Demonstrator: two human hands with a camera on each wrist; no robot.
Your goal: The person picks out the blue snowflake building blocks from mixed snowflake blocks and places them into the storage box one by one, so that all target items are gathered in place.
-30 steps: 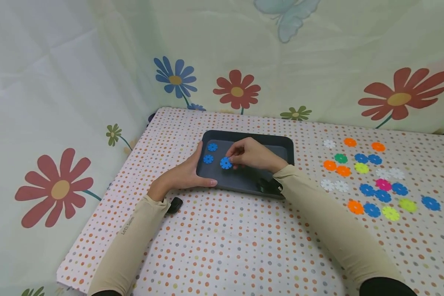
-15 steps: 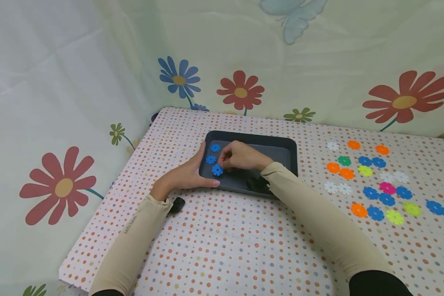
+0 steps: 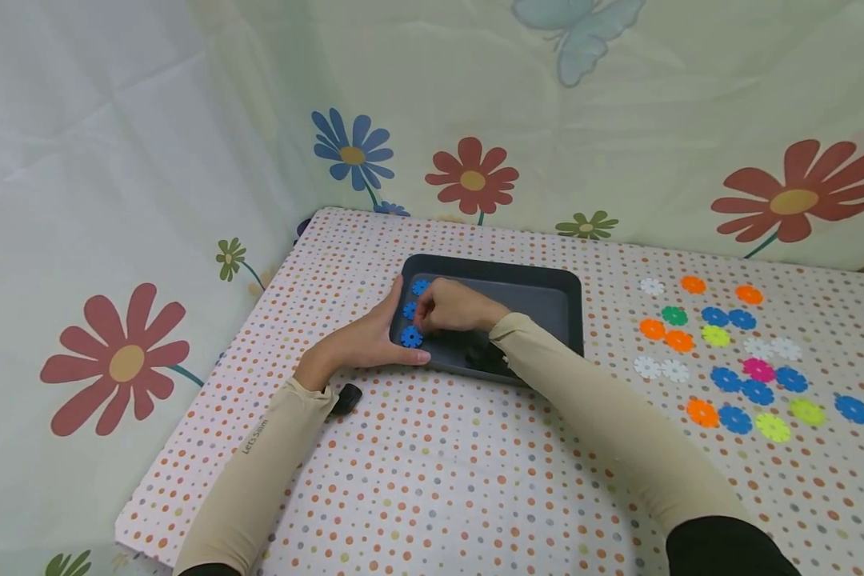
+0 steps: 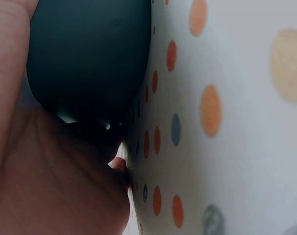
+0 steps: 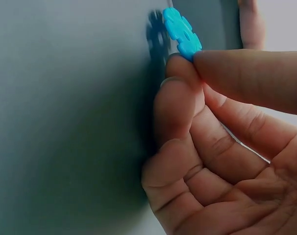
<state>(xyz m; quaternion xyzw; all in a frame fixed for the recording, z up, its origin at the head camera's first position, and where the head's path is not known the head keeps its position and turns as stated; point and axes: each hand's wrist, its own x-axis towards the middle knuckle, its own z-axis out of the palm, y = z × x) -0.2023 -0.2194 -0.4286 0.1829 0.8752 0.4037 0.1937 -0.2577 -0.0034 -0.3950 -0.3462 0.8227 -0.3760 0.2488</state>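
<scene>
My right hand [image 3: 457, 306] pinches a blue notched plastic disc [image 3: 412, 337] between thumb and fingertips, low over the left front of a dark grey tray [image 3: 540, 308]. Seen from the right wrist, the same blue disc [image 5: 182, 33] stands tilted just off the tray floor and casts a shadow there. Two more blue discs, a far one [image 3: 421, 286] and a nearer one [image 3: 409, 310] partly behind my fingers, lie along the tray's left side. My left hand [image 3: 367, 334] grips the tray's left end, its thumb along the front rim. In the left wrist view the palm lies against the tray's outer wall [image 4: 89, 54].
On the dotted tablecloth [image 3: 432, 472], right of the tray, several loose discs are spread: orange [image 3: 694, 285], green [image 3: 674, 316], yellow [image 3: 773, 427], pink [image 3: 758, 369], white [image 3: 647, 367] and blue [image 3: 854, 409]. A flower-printed curtain [image 3: 518, 104] hangs behind the table.
My right hand has moved left and toward the tray's left front with the blue disc, lowering it in line with the other two. The left hand keeps its hold on the tray.
</scene>
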